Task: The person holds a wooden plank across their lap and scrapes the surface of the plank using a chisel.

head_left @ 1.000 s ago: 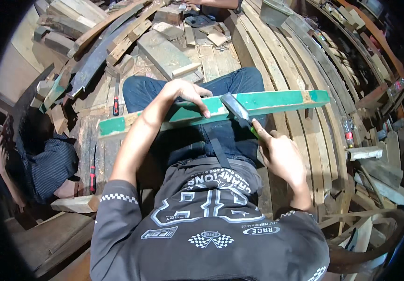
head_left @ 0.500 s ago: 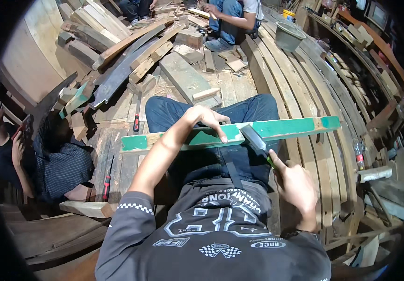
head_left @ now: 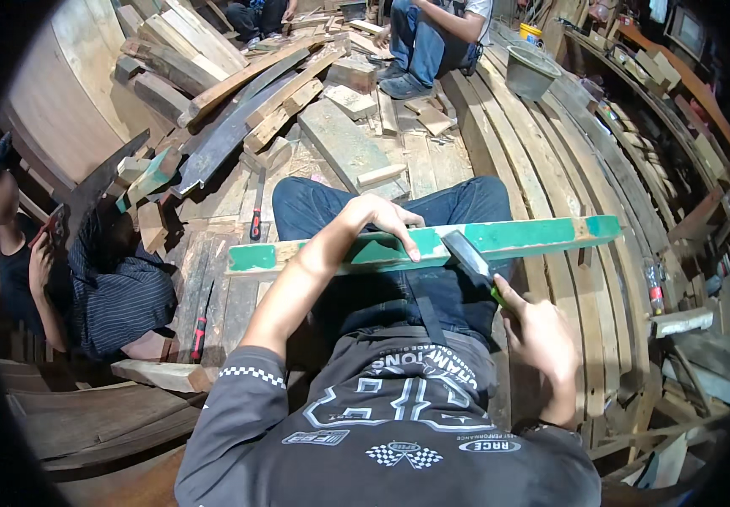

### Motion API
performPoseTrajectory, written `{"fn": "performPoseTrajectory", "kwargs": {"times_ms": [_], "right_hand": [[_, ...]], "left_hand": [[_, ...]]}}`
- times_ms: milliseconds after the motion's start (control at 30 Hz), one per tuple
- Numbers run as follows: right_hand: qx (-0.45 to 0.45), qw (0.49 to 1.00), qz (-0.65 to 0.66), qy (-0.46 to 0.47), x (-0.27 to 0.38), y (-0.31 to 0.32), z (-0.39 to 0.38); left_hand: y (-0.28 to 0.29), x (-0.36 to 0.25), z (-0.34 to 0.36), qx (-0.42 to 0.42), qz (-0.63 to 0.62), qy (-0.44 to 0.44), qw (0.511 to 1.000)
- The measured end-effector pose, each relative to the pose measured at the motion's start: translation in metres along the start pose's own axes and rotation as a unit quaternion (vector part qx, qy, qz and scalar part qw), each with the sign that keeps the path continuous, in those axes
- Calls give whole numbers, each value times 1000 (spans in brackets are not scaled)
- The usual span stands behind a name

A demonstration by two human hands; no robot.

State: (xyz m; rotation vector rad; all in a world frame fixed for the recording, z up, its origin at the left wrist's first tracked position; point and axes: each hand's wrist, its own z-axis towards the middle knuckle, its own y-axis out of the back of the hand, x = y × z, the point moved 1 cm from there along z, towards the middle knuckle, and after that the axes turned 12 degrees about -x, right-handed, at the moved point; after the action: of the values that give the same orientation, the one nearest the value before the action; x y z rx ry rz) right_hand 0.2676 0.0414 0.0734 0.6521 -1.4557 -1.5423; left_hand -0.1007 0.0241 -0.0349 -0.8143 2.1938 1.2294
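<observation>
My left hand (head_left: 386, 221) is closed over a long green-painted wooden board (head_left: 542, 237) that lies crosswise over my legs, with bare wood showing at patches and edges. In my right hand (head_left: 534, 329) is a broad flat steel chisel (head_left: 466, 253) with a green handle, the index finger stretched along it and the other fingers wrapped round. The blade's end touches the board just right of my left hand, beside a pale patch. A red-and-black-handled tool (head_left: 256, 215) lies beyond the board's left end, and another (head_left: 199, 338) below that end.
Wood offcuts (head_left: 349, 101) and stacked beams (head_left: 187, 68) lie ahead. Long planks (head_left: 542, 169) run along my right, with a grey tub (head_left: 530, 76) on them. A co-worker (head_left: 432, 42) squats ahead, another (head_left: 255, 17) farther back, and a person (head_left: 39, 279) is close on my left.
The view has tilted up, shifting the board and hands down and right in the picture and bringing co-workers ahead into sight. My grips and the chisel's place on the board look much the same.
</observation>
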Motion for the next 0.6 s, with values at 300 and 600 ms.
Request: {"fn": "performPoseTrajectory", "kwargs": {"times_ms": [300,600], "right_hand": [[27,992,124,23,-24,4,9],[15,921,387,-38,-98,2,12]], "left_hand": [[-3,7,0,-8,12,-1,1000],[-1,-2,-6,-3,2,4,1000]]}}
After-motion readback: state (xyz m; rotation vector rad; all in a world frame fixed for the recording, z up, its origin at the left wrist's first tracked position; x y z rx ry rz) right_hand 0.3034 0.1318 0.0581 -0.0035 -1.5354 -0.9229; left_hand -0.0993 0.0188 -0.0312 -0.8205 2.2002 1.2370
